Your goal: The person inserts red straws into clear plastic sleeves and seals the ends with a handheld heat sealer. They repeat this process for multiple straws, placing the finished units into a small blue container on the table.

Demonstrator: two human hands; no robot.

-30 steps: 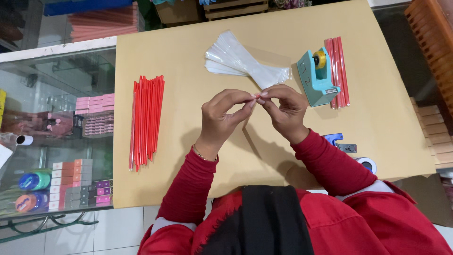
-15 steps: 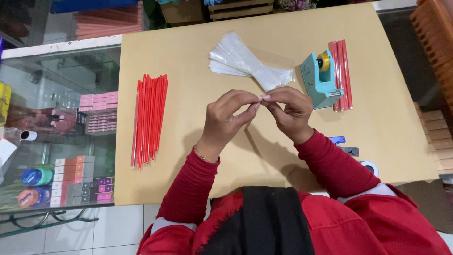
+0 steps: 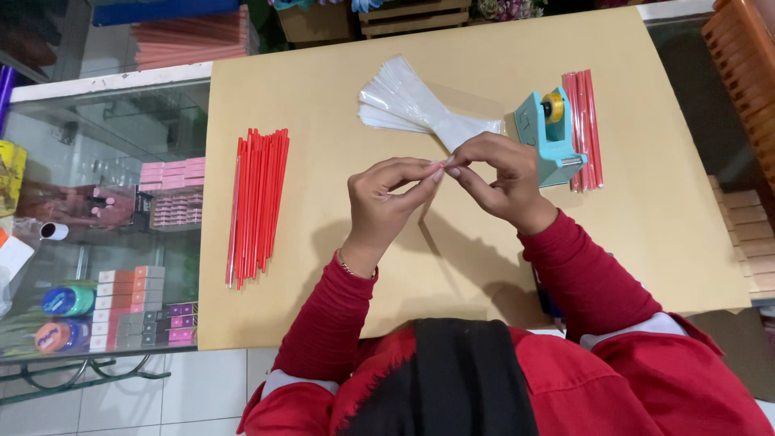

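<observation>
Clear plastic sleeves fan out at twelve o'clock on the tan counter. At nine o'clock, under glass, sit pink boxes, orange-white boxes and round blue tins.

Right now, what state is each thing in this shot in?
Left hand: raised over the table, fingertips pinched against the right hand's.
Right hand: raised, fingertips pinched; what they grip is too small to tell.
Loose red sticks: lying flat in a bunch, untouched.
Clear sleeves: fanned in a pile, flat.
Tape dispenser: upright, yellow roll loaded.
Wrapped red sticks: lying side by side beside the dispenser.
</observation>
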